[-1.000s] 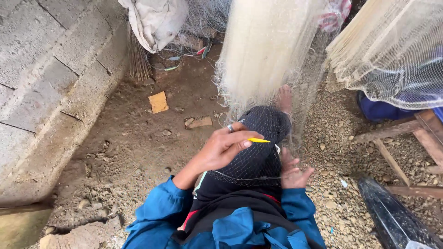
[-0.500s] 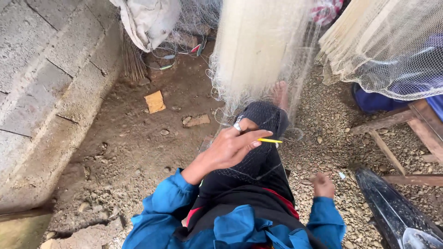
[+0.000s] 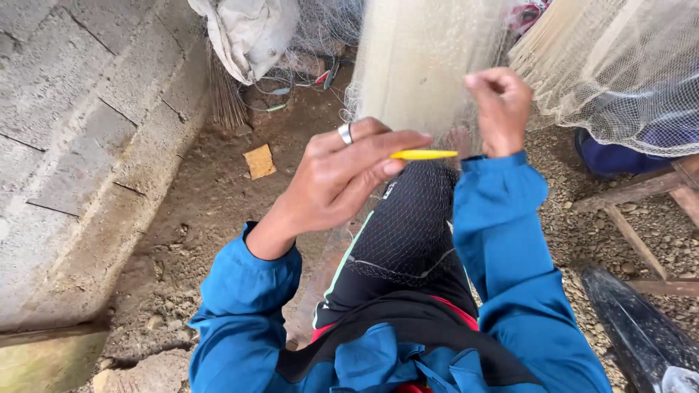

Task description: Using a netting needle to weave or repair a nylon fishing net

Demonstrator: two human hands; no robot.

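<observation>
My left hand [image 3: 342,175], with a ring on one finger, pinches a thin yellow netting needle [image 3: 424,154] that points to the right. My right hand [image 3: 501,108] is raised and closed on strands of the pale hanging fishing net [image 3: 422,58]. A dark net [image 3: 411,225] lies draped over my knee below both hands. My sleeves are blue.
A grey block wall [image 3: 80,131] runs along the left. The ground is dirt and gravel with a small tan scrap [image 3: 260,161]. More pale net [image 3: 626,80] hangs at the right above wooden slats [image 3: 633,218]. A white cloth [image 3: 244,36] hangs at the top.
My right hand rose from beside my knee up to the hanging net and closed on it. My left hand lifted the yellow needle higher and closer to the camera.
</observation>
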